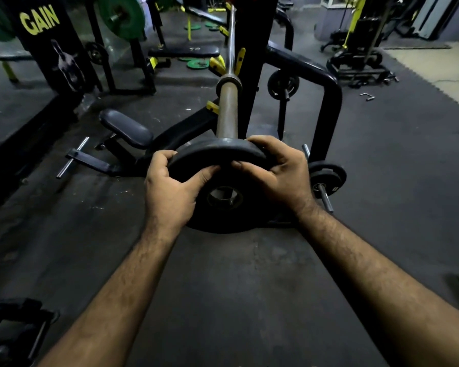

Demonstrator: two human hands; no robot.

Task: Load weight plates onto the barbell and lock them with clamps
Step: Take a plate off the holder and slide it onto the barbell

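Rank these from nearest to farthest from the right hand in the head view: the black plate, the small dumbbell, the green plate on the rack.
1. Black plate: gripped by the right hand, on the sleeve end.
2. Small dumbbell: just right of it, on the floor.
3. Green plate: far back left, on a rack.

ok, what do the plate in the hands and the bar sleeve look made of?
Plate: likely rubber-coated or painted metal, matte black, dull highlights on a rounded rim. Bar sleeve: bare steel, dull brownish grey, possibly tarnished; the shaft beyond looks bright chromed.
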